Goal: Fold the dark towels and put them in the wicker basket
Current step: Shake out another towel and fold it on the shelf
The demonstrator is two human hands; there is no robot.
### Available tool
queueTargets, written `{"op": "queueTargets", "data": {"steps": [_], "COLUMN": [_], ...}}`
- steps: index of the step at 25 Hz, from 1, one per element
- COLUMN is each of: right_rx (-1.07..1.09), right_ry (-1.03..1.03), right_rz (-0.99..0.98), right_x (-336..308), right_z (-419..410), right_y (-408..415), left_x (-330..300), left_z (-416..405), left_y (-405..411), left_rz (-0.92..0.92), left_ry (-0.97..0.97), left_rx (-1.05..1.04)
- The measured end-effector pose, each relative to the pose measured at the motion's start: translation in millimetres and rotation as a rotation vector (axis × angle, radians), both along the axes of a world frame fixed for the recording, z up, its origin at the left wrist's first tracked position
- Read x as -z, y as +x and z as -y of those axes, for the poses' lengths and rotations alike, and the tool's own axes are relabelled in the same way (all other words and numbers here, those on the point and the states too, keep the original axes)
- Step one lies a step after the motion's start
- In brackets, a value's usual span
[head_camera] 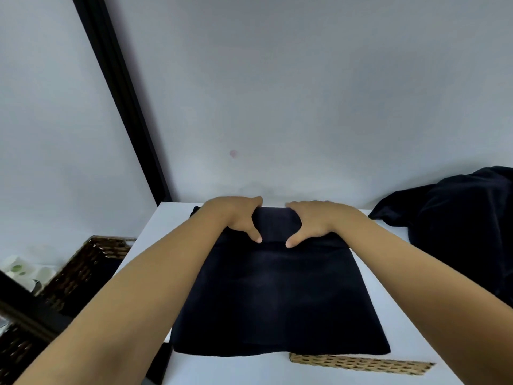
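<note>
1. Dark towel (277,295) flat on white table (394,273), already folded to a narrow panel; far end doubled back toward the near edge, forming a thick band.
2. Left hand (236,218) on far-left part of the towel: fingers curled over the far edge, thumb laid on top pointing inward. Gripping the fold.
3. Right hand (316,220) mirrors it on far-right part of the towel: fingers wrapped over the far edge, thumb on top. Thumbs near each other, not touching.
4. Handling estimate: soft, limp, light, plush pile with good friction, not fragile. Will sag if lifted by one point. Best taken at the two corners of the folded edge, or scooped under the stack with both palms once folded.
5. Pile of dark cloth (455,223) right of the towel, crumpled; probably the remaining unfolded towels, though too dark to count.
6. Wicker basket (83,268) left of the towel, below table level, dark weave; contents hard to make out in shadow.
7. Tan woven strip (361,364) just beside the towel's near edge, on the table; identity unclear.
8. Table matte and smooth. Pale grey wall behind the towel; black post (122,98) rising far-left of it.
</note>
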State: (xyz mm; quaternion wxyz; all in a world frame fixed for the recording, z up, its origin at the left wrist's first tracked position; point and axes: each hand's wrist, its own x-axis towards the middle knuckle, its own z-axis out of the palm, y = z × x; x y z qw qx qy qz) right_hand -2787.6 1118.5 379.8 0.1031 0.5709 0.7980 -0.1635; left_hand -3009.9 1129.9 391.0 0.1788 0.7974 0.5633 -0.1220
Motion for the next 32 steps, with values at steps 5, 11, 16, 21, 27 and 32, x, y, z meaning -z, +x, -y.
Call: {"op": "queueTargets", "data": {"steps": [5, 11, 16, 21, 27, 32], "right_rx": [0.038, -0.026, -0.031, -0.085, -0.109, 0.034], "right_ry": [-0.099, 0.637, 0.861, 0.665, 0.22, -0.297], "right_rz": [-0.033, 0.108, 0.058, -0.089, -0.017, -0.1], "right_x": [-12, 42, 68, 55, -13, -24], "right_z": [-15, -6, 27, 62, 27, -1], "right_y": [-6, -10, -7, 3, 7, 1], "left_x": [19, 61, 67, 4, -19, -13], "left_z": [0, 11, 45, 29, 4, -2], "left_y": [-1, -1, -3, -25, -20, 0], "left_rz": [-0.046, -0.124, 0.04, 0.211, -0.069, -0.166], "left_ry": [0.355, 0.894, 0.937, 0.323, -0.117, -0.162], "left_rx": [0.115, 0.032, 0.064, 0.078, -0.07, -0.01]}}
